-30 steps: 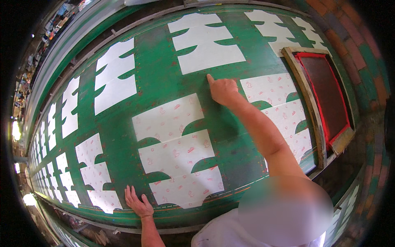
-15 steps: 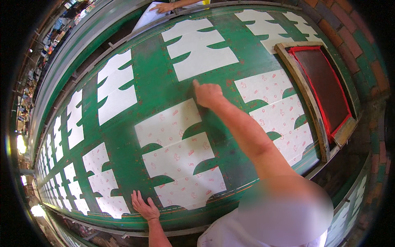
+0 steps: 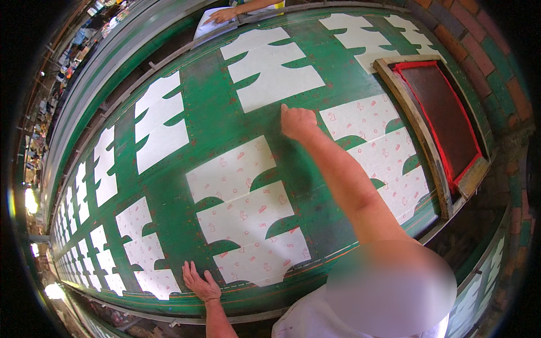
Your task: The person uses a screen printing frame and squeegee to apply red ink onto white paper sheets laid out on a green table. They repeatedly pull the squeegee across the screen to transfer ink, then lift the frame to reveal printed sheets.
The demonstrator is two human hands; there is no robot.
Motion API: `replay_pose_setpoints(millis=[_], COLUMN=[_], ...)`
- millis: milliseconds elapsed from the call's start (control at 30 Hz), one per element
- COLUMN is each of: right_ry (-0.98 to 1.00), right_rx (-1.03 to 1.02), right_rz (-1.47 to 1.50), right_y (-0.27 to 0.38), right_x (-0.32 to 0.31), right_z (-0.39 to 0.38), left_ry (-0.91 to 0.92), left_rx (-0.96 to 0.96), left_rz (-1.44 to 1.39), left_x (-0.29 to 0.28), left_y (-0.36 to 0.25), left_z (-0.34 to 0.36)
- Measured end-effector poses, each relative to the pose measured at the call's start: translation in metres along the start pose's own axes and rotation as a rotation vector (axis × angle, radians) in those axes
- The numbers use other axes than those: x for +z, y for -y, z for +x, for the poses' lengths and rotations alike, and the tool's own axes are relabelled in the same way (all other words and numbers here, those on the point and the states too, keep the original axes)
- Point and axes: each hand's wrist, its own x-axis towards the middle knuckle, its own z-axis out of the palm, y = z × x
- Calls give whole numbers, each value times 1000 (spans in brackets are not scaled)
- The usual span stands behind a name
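My left hand (image 3: 201, 283) rests on the green table (image 3: 174, 200), fingers spread, just left of a white cut cloth panel (image 3: 248, 211) printed with small red figures. Nothing is in it. Reaching far over the table, my right hand (image 3: 298, 122) has its index finger stuck out and the other fingers curled in. That fingertip is at the bare green surface, near the lower right corner of a plain white cloth panel (image 3: 276, 70). I see nothing held there, though the palm is hidden. Right of my forearm lies another printed panel (image 3: 389, 163).
A wooden screen-printing frame (image 3: 389, 79) with red edging lies at the right, over cloth panels. Several more panels run in two rows to the left. Across the table, another person's hand (image 3: 221, 16) is over white cloth. A brick floor (image 3: 479, 34) borders the right.
My right hand has moved a little to the right and slightly away from me. The other person's hand and white cloth have shifted right. My left hand stays almost in place.
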Motion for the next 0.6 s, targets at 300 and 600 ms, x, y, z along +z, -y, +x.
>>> replay_pose_setpoints(millis=[300, 600], right_ry=[-63, -70], right_rx=[24, 97], right_rz=[43, 72], right_y=[-27, -60], right_x=[-6, -7], right_z=[-1, 2], left_ry=[-9, 2], left_rx=[20, -12], left_rz=[10, -4], left_x=[-3, -3], left_y=[-3, -3], left_z=[2, 1])
